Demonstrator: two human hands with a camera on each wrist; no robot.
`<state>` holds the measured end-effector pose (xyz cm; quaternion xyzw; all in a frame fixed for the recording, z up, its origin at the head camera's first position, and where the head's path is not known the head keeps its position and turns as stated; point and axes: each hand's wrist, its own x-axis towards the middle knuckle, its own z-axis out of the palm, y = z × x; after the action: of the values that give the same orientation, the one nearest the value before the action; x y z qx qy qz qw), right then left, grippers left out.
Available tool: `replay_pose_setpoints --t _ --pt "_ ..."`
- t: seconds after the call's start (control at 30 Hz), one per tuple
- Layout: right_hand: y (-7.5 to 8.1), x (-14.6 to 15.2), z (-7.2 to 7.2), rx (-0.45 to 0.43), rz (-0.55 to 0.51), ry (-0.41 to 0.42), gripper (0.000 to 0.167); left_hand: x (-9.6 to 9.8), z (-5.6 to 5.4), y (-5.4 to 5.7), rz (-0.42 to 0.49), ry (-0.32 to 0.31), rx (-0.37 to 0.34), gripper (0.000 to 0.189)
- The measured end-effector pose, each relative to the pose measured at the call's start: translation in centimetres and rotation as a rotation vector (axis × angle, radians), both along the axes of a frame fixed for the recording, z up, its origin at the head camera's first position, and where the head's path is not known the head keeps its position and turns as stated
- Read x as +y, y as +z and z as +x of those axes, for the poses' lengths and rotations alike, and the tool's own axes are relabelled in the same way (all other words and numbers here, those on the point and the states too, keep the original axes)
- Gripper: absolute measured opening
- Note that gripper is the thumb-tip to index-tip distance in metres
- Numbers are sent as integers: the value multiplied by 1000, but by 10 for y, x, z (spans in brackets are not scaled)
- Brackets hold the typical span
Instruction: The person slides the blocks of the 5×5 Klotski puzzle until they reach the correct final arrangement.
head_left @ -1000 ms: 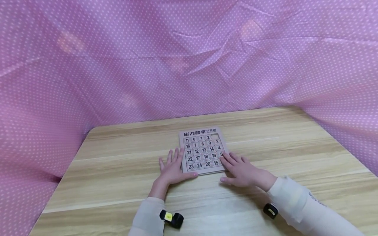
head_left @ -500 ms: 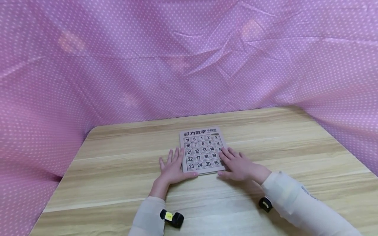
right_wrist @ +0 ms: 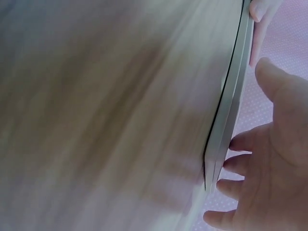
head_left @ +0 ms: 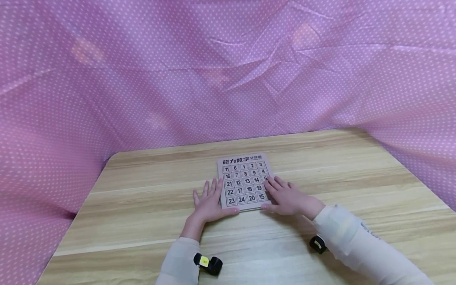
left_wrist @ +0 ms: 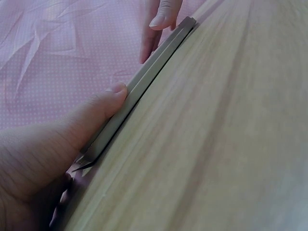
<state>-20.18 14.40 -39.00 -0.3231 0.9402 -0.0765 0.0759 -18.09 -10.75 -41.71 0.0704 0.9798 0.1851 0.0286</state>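
Note:
A flat number sliding puzzle (head_left: 246,184) with dark Chinese lettering along its top lies on the table, rows of numbered square tiles in its frame. My left hand (head_left: 208,206) lies at its near left corner, fingers spread and straight along the left side, thumb (left_wrist: 108,101) against the near edge. Over the right column rests my right hand (head_left: 286,199); its fingertips touch the tile marked 5 (head_left: 265,179) and cover the lower end of that column. In the right wrist view, the right thumb (right_wrist: 272,79) is held off the puzzle's edge (right_wrist: 224,130).
The wood-grain table (head_left: 142,221) extends around the puzzle on every side. Pink dotted cloth (head_left: 213,79) hangs behind it and at both sides. A small black camera (head_left: 208,264) sits on the left wrist, another black camera (head_left: 318,244) on the right.
The right hand has moved up and slightly left, and the right column of tiles has slid up, with tile 3 now filling the top right gap. My left hand stays in place.

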Motion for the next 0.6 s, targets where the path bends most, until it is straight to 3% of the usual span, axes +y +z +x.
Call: replay_pose_setpoints --t 0.17,0.37,0.6 --pt "2 -13 8 19 -2 30 77 1 0 -1 -4 1 5 116" --pt "2 -42 18 50 10 149 73 1 0 -2 -6 2 7 115" --pt "4 -67 25 10 9 227 66 1 0 -5 -10 -8 11 114"
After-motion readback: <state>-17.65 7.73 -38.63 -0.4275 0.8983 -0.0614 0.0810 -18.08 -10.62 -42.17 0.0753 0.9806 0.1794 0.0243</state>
